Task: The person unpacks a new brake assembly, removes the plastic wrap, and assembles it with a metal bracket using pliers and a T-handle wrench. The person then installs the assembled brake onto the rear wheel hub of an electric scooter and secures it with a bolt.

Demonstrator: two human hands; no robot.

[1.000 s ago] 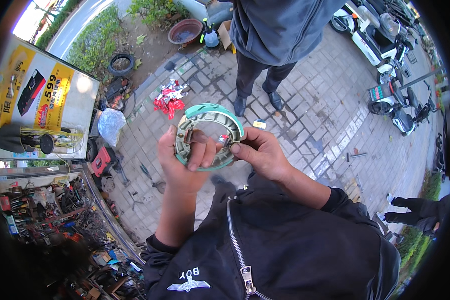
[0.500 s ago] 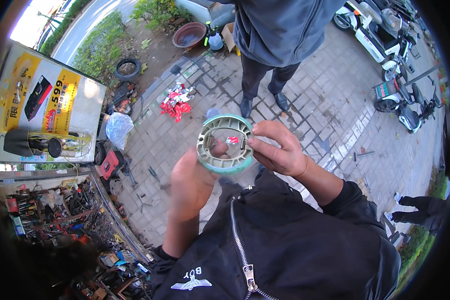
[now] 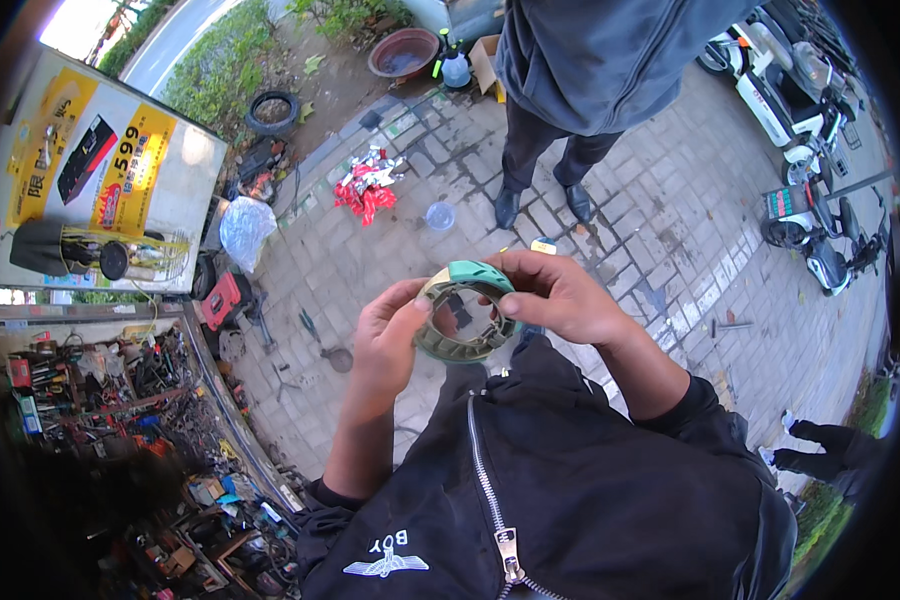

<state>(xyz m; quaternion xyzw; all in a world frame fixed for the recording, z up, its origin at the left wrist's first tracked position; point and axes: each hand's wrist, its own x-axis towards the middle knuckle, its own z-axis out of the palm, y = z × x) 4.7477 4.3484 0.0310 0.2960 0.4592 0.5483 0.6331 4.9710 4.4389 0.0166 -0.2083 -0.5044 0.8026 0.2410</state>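
The green-lined ring [image 3: 477, 273] is tilted above the paving [image 3: 660, 245], between both hands, neither nearer, the left hand [image 3: 388, 335] pinching its left rim, the right hand [image 3: 555, 300] its right rim.

Yellow poster [image 3: 100, 165] and black jacket [image 3: 600, 480] bear lettering.

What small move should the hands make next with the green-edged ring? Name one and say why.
Probably turn the green-edged ring a little to face the eyes more squarely: it is tilted, showing green outer surface at the top and inner wall below. The left hand and right hand hold opposite sides, which should steady it.
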